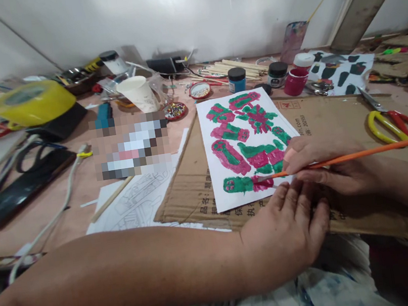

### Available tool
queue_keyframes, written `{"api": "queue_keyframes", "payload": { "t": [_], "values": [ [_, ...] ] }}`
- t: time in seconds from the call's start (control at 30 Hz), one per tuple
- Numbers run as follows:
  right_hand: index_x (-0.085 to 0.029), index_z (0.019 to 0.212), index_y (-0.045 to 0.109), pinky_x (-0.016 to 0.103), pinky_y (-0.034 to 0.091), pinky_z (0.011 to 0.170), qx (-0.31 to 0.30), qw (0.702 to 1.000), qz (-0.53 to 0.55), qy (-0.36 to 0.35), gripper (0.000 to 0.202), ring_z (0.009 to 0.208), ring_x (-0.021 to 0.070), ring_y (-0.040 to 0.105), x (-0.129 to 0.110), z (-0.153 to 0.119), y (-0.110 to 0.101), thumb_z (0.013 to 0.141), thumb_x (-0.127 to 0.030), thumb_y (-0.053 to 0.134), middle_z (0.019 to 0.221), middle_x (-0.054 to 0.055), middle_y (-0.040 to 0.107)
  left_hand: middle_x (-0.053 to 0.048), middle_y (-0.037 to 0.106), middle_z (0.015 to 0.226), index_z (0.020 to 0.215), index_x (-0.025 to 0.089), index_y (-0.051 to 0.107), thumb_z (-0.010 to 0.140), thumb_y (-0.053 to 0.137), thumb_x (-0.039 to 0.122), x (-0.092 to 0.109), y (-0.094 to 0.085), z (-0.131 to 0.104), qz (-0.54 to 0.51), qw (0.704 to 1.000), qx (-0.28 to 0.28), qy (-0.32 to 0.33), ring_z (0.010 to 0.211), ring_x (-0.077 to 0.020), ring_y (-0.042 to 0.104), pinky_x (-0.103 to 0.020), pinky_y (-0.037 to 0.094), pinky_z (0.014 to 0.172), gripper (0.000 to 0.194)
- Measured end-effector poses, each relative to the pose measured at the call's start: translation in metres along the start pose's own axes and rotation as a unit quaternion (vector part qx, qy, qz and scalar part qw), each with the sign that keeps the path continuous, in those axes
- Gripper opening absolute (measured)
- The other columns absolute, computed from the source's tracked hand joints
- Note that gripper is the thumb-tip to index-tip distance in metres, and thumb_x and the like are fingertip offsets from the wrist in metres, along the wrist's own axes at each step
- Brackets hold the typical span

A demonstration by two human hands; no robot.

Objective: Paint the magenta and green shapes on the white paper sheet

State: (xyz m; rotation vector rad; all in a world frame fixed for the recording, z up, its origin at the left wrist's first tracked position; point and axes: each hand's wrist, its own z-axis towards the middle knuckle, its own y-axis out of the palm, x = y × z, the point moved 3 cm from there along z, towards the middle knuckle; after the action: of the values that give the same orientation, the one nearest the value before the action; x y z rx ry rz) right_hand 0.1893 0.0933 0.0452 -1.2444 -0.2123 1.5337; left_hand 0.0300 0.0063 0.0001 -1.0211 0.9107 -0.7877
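Observation:
A white sheet (pixel 214 172) with green and magenta painted shapes lies on a flat piece of brown cardboard (pixel 187 191). My right hand (pixel 324 163) is closed on a thin orange paintbrush (pixel 346 157), whose tip touches the magenta patch of the lowest shape. The handle slants out to the right, over the scissors' handles. My left hand (pixel 291 222) lies flat with its fingers apart at the sheet's lower right corner and the cardboard, its fingertips just below my right hand.
Paint jars in blue (pixel 237 80), black (pixel 277 74) and magenta (pixel 295 81) stand behind the sheet. Scissors (pixel 395 124) lie on the right. A paper cup (pixel 139 93), a yellow tape roll (pixel 32 103), a blurred-out device (pixel 134 148) and a white cable (pixel 67 199) are left.

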Motion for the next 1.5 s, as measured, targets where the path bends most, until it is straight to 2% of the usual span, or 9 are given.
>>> {"api": "queue_keyframes", "payload": {
  "t": [0.13, 0.37, 0.57, 0.77, 1.0, 1.27, 1.4, 1.5],
  "values": [
    [-0.022, 0.107, 0.069, 0.029, 0.056, 0.079, -0.009, 1.0, 0.017, 0.002, 0.012, 0.087, 0.0172, 0.07, 0.0001, 0.0001, -0.0022, 0.109, -0.025, 0.057, 0.094, 0.005, 0.074, -0.024, 0.069, 0.146, 0.155, 0.005, 0.054, 0.109, 0.039, 0.022, 0.0004, 0.0001, -0.001, 0.017, 1.0, 0.018, -0.012, 0.135, -0.0322, 0.069, -0.047, 0.05, 0.114, 0.052],
    [-0.024, 0.105, 0.074, 0.029, 0.056, 0.078, 0.001, 0.999, 0.04, 0.004, 0.016, 0.085, 0.0183, 0.071, -0.0035, 0.0051, -0.0014, 0.108, -0.03, 0.059, 0.091, 0.005, 0.075, -0.025, 0.067, 0.148, 0.155, 0.004, 0.055, 0.109, 0.037, 0.021, 0.0011, 0.0011, -0.0016, 0.019, 0.999, 0.028, -0.016, 0.134, -0.0321, 0.069, -0.046, 0.05, 0.113, 0.052],
    [-0.022, 0.108, 0.07, 0.03, 0.055, 0.081, -0.029, 0.999, 0.042, 0.004, 0.012, 0.089, 0.0174, 0.069, -0.0002, -0.0008, -0.0027, 0.108, -0.023, 0.058, 0.095, 0.006, 0.073, -0.026, 0.065, 0.15, 0.157, 0.004, 0.052, 0.11, 0.038, 0.022, 0.0011, 0.0021, -0.0014, 0.003, 1.0, 0.014, -0.015, 0.135, -0.0323, 0.068, -0.047, 0.05, 0.114, 0.052],
    [-0.021, 0.109, 0.068, 0.03, 0.055, 0.082, -0.011, 0.999, 0.051, -0.012, 0.013, 0.09, 0.0163, 0.067, -0.0001, 0.0009, -0.0022, 0.11, -0.026, 0.056, 0.094, 0.005, 0.073, -0.027, 0.065, 0.15, 0.157, 0.003, 0.052, 0.109, 0.037, 0.021, 0.0011, 0.0021, -0.0014, 0.011, 1.0, 0.024, -0.014, 0.135, -0.0329, 0.069, -0.048, 0.049, 0.115, 0.053],
    [-0.019, 0.11, 0.068, 0.029, 0.058, 0.083, -0.014, 0.999, 0.032, -0.022, 0.013, 0.093, 0.0168, 0.068, -0.0005, 0.0042, 0.0007, 0.11, -0.023, 0.055, 0.096, 0.007, 0.072, -0.026, 0.067, 0.147, 0.157, 0.003, 0.051, 0.109, 0.037, 0.022, 0.0002, 0.0005, 0.0001, 0.005, 1.0, 0.003, -0.009, 0.135, -0.0326, 0.068, -0.048, 0.048, 0.116, 0.053],
    [-0.021, 0.106, 0.07, 0.031, 0.057, 0.083, -0.027, 0.999, 0.045, 0.013, 0.016, 0.092, 0.0187, 0.07, 0.001, 0.0006, 0.0003, 0.11, -0.028, 0.056, 0.094, 0.006, 0.073, -0.025, 0.067, 0.148, 0.157, 0.003, 0.052, 0.109, 0.036, 0.022, 0.0003, -0.0002, 0.0001, 0.012, 1.0, 0.008, -0.011, 0.135, -0.0319, 0.068, -0.047, 0.049, 0.115, 0.053],
    [-0.023, 0.109, 0.071, 0.031, 0.057, 0.086, -0.004, 0.999, 0.054, 0.002, 0.014, 0.093, 0.0186, 0.071, -0.0009, 0.0016, -0.0008, 0.11, -0.027, 0.058, 0.096, 0.006, 0.075, -0.026, 0.066, 0.149, 0.156, 0.003, 0.052, 0.109, 0.036, 0.022, 0.0012, 0.0002, 0.0, 0.013, 1.0, 0.014, -0.012, 0.135, -0.0319, 0.069, -0.047, 0.05, 0.114, 0.053],
    [-0.023, 0.107, 0.071, 0.03, 0.057, 0.085, -0.018, 0.999, 0.051, 0.005, 0.012, 0.093, 0.018, 0.07, -0.0001, 0.0019, -0.0006, 0.108, -0.024, 0.06, 0.097, 0.005, 0.075, -0.025, 0.068, 0.146, 0.156, 0.004, 0.053, 0.109, 0.038, 0.022, 0.0014, 0.0014, -0.0002, 0.01, 1.0, 0.014, -0.013, 0.134, -0.0318, 0.069, -0.047, 0.05, 0.115, 0.052]
  ]
}}
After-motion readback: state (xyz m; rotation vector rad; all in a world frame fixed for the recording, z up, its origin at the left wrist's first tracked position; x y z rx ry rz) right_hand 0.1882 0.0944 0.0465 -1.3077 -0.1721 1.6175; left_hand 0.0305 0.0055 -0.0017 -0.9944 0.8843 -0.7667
